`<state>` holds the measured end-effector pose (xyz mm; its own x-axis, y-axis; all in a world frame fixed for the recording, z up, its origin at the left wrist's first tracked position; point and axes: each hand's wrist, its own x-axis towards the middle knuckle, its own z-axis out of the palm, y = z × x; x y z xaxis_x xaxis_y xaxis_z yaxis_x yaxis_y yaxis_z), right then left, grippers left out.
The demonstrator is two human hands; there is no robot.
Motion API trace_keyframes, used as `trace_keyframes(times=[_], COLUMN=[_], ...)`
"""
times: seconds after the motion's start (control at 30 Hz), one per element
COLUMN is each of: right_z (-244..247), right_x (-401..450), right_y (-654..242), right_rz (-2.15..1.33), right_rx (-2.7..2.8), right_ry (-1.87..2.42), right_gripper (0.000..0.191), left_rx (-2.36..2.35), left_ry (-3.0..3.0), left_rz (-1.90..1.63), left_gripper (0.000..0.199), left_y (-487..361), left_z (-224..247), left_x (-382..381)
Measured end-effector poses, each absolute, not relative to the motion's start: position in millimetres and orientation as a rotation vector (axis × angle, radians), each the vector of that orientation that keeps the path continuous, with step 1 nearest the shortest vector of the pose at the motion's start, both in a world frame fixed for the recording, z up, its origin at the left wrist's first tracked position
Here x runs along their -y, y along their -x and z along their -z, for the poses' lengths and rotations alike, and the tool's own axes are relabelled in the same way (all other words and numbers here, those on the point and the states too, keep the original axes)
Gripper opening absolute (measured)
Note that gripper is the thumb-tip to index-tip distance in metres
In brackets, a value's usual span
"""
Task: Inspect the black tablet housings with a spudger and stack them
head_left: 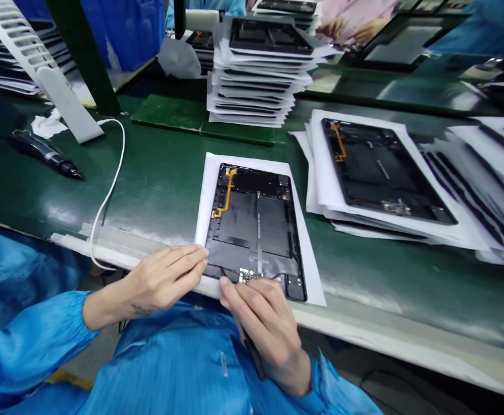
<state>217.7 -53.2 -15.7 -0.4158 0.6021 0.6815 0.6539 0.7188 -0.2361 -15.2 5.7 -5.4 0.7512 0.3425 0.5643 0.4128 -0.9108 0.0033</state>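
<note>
An opened black tablet housing point(256, 225) with an orange flex cable lies on a white sheet point(208, 178) at the bench's front edge. My left hand point(165, 276) rests at the housing's lower left corner, fingers together and stretched out, holding nothing that shows. My right hand point(264, 323) is closed round a thin dark tool point(254, 354); its tip reaches the lower edge of the housing, left of a small circuit board point(247, 275).
Stacked housings with white sheets stand at the back point(256, 86) and right point(390, 167). On the left are an electric screwdriver point(46, 154), a white lamp stand point(68, 106) and its cable. Blue bins and other people's hands are behind.
</note>
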Motion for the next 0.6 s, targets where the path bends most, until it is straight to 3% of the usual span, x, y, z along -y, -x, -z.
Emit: trace_keyframes(times=[0.27,0.47,0.6], right_z=[10,-13,-18], right_x=[64,36,20], right_y=[-231,-222,-210], right_rz=[0.014,-0.585,-0.636], right_rx=[2.015,1.787,1.815], right_ry=[1.059,1.124,1.098], right_gripper=[0.030,0.016,0.017], left_rx=[0.698,0.681,0.686], left_ry=[2.782,2.652,2.614], left_rz=[0.790,0.634,0.602], left_gripper=[0.031,0.032,0.032], left_y=[7,-3,-5], left_z=[-2,-9,-9], left_x=[1,8,11])
